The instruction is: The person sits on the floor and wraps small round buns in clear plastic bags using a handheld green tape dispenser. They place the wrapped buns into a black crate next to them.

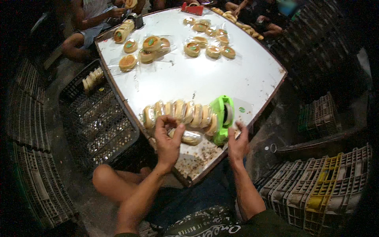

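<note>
A white table (221,81) with a dark reddish edge is seen at the middle, brightly lit from above, while its surroundings are left in deep shadow. Its near corner is scuffed and speckled with crumbs. A dark, dusty floor (276,130) is seen around it. A black plastic crate (100,122) is set against the table's left side. Grey and yellow crates (323,189) are stacked at the lower right, and more dark crates (27,118) are lined along the left.

Glossy clear plastic wrap on buns (179,112); green plastic tape dispenser (222,118); smooth white tabletop (189,77).
</note>
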### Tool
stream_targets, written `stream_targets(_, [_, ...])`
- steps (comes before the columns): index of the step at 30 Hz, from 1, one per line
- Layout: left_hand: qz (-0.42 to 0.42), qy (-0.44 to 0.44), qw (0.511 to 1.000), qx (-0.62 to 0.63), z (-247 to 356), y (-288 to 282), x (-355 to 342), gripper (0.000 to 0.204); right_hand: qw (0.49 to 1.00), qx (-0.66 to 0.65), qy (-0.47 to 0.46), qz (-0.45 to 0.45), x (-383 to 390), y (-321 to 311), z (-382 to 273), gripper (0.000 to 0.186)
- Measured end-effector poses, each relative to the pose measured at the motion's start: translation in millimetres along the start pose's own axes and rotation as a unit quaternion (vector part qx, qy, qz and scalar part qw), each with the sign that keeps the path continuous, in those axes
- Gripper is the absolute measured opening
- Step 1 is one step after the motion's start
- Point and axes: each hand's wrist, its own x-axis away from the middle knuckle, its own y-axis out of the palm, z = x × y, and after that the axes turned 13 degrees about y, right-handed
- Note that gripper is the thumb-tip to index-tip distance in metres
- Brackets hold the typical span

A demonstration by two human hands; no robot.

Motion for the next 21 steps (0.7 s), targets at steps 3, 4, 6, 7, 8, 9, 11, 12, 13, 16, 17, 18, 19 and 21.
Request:
stream_targets(3, [-0.019,-0.009,1.0,0.007,-9,6,5,0.021,0.989,0.083,0.116,-0.034,-28,7,69,0.028])
stream_targets(4, [-0.021,-0.009,1.0,-0.001,-8,5,5,0.021,0.989,0.074,0.121,-0.045,-35,8,73,0.029])
stream_targets(6, [-0.024,0.0,1.0,-0.01,-4,9,5,0.02,0.988,0.052,0.133,-0.064,-52,8,71,0.033])
stream_targets(7, [-0.023,-0.005,1.0,-0.007,-5,6,5,0.021,0.992,0.056,0.101,-0.047,-42,6,63,0.033])
stream_targets(8, [-0.018,-0.009,1.0,-0.006,-5,1,5,0.021,0.995,0.06,0.069,-0.034,-22,-1,47,0.033])
stream_targets(9, [-0.016,-0.013,1.0,0.002,-4,-1,5,0.021,0.997,0.067,0.035,-0.014,-5,-10,41,0.033])
stream_targets(11, [-0.018,-0.01,1.0,-0.004,-8,3,3,0.021,0.991,-0.021,0.113,-0.065,10,-16,70,0.034])
stream_targets(12, [-0.018,-0.01,1.0,-0.008,-11,5,3,0.021,0.967,-0.082,0.211,-0.115,15,-8,79,0.035])
stream_targets(13, [-0.018,-0.017,1.0,-0.013,-12,8,7,0.021,0.926,-0.14,0.31,-0.162,24,-2,83,0.035])
stream_targets(16, [-0.008,-0.001,0.999,-0.05,-21,3,8,0.021,0.923,-0.155,0.237,-0.26,60,15,-10,0.026])
stream_targets(17, [0.001,0.0,0.998,-0.056,-22,2,8,0.021,0.925,-0.208,0.188,-0.255,71,15,-47,0.023])
stream_targets(18, [0.009,0.004,0.998,-0.061,-20,3,9,0.021,0.943,-0.199,0.118,-0.238,73,25,-61,0.021])
stream_targets(19, [0.013,0.004,0.998,-0.06,-19,5,12,0.021,0.958,-0.184,0.049,-0.214,74,31,-71,0.019])
stream_targets(21, [-0.001,0.027,0.995,-0.091,-15,3,16,0.021,0.957,-0.206,0.018,-0.202,78,41,-74,0.02])
